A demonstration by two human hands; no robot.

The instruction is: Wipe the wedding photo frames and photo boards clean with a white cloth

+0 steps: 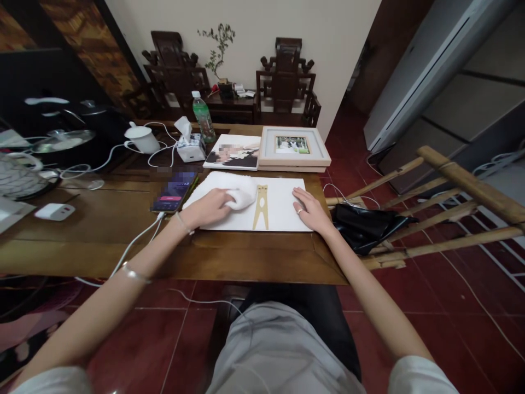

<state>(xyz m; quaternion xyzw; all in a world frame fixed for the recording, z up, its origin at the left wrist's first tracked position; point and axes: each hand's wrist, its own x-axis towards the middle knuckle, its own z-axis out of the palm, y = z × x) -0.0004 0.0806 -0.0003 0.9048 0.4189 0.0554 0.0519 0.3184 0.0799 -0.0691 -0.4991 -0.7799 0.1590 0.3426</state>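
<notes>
A white board [286, 210] lies flat near the front edge of the wooden table [246, 257]. On its middle is a tan, long-legged animal shape [261, 208]; whether it is printed or a separate piece I cannot tell. My left hand [213, 207] grips a fluffy white cloth [233, 186], which covers the board's left part. My right hand [310, 209], with a ring on one finger, rests with fingers extended on the board's right side.
Behind the board lie a photo print [233, 153] and a framed picture [293, 148]. To the left are a charging phone [176, 191], a tissue box [191, 148], a green bottle [203, 117], a white lidded cup [141, 138] and a charger [55, 212]. A bamboo chair [443, 208] stands right.
</notes>
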